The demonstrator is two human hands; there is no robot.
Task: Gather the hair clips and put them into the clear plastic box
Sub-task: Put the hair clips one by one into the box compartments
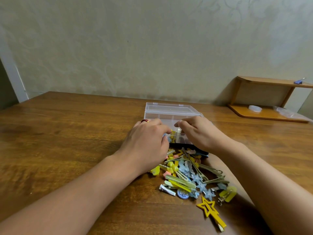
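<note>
While clips [189,177] lie heaped nearby, both hands [147,143] [201,133] reach into the box [169,111], grip unclear.

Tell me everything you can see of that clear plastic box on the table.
The clear plastic box looks like thin see-through plastic, with inner dividers. Its hinged lid is open, lying back toward the wall. It sits on the wooden table just beyond the pile of hair clips. A few clips already lie inside. Both hands, left hand and right hand, cover its near edge.

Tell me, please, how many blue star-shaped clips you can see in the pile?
3: one blue star mid-pile, one just below it, one nearest the yellow star clip. Others may lie buried beneath the pile.
</note>
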